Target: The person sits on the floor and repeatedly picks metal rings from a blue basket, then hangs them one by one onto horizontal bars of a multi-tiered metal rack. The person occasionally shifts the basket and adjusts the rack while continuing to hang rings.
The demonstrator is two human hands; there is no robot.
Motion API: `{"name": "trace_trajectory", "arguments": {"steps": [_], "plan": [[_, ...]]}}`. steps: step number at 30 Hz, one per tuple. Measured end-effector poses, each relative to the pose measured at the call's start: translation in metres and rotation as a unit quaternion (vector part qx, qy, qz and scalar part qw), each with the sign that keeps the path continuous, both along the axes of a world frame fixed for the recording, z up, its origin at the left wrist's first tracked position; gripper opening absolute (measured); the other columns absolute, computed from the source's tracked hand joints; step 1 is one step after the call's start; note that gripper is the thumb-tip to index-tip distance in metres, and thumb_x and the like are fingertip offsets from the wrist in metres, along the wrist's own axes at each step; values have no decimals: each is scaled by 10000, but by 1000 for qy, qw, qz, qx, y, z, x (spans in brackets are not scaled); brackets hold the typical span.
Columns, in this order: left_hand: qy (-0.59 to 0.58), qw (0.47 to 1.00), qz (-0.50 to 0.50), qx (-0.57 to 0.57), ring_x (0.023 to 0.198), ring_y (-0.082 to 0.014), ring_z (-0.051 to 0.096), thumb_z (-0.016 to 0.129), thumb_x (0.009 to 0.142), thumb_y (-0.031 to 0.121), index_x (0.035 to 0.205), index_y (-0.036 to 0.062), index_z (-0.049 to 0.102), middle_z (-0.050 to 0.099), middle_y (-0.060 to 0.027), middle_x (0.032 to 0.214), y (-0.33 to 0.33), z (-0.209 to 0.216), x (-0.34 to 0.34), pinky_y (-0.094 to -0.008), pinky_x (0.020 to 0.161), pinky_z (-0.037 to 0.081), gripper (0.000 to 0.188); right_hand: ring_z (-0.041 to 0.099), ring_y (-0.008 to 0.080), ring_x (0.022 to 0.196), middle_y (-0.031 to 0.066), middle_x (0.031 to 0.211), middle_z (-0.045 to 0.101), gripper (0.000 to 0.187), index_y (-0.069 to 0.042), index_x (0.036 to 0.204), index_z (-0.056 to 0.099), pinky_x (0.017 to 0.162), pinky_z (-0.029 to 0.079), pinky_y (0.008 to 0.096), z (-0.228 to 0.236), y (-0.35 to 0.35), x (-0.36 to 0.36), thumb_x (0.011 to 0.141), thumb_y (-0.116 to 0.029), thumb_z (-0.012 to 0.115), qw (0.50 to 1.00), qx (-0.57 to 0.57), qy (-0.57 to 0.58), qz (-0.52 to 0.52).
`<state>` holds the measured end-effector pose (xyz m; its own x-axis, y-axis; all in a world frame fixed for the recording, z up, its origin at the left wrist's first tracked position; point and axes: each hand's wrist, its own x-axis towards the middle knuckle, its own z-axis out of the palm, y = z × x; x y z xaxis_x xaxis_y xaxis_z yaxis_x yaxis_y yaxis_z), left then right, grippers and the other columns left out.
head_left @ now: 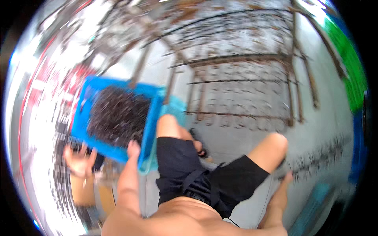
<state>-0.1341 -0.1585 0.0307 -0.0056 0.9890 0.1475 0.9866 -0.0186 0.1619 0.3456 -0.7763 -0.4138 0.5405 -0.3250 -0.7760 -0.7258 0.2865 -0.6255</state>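
Two hands, well apart: my right hand [289,179] is closed around the near end of a spiky dark rod [321,158], which slants away outward to the right. My left hand [134,150] is at the near edge of a dark, bristly heap [116,116]; blur hides its fingers, so I cannot tell how wide they are. The blue basket [154,122] around that heap has its side wall just right of my left fingers, over a teal crate [177,108]. Left of that hand, another person's hand [80,161] is near the basket. Between and ahead of my grips, bare grey floor [236,143] runs to a brown metal rack [242,59] with rows of hooks. Green sheeting [344,63] lies beyond my right hand.
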Motion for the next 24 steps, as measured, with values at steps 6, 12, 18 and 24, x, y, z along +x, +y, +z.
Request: {"name": "trace_trajectory", "arguments": {"steps": [6, 12, 18, 24], "plan": [[20, 998, 52, 11, 963, -426, 562, 375, 931, 369, 1065, 116, 508, 611, -227, 1009, -40, 10, 42, -513, 849, 417, 316, 356, 150, 441, 1, 546, 368, 442, -94, 771, 421, 430, 344, 294, 33, -39, 2, 864, -518, 506, 996, -2, 59, -62], [-4, 998, 22, -51, 987, -417, 552, 432, 902, 369, 1008, 72, 560, 602, -237, 1023, -42, 15, 61, -485, 844, 433, 339, 354, 143, 468, 34, 587, 401, 436, -51, 894, 474, 454, 333, 299, 70, -48, -3, 931, -483, 426, 994, 102, -19, -44], [-48, 996, -11, -73, 994, -400, 564, 459, 891, 366, 1039, 95, 590, 608, -221, 1033, -36, 15, 54, -453, 852, 449, 335, 573, 279, 999, 152, 1116, 598, 477, -85, 1215, 555, 830, 433, 528, 78, -46, -1, 879, -421, 522, 988, 60, 26, -143], [-91, 993, -20, -74, 959, -388, 583, 482, 882, 364, 1037, 101, 611, 621, -207, 1010, -31, -2, 48, -438, 839, 458, 331, 573, 272, 999, 150, 1122, 597, 467, -70, 1217, 549, 834, 437, 501, 147, 23, 5, 889, -400, 505, 999, -22, -28, 11]]}}
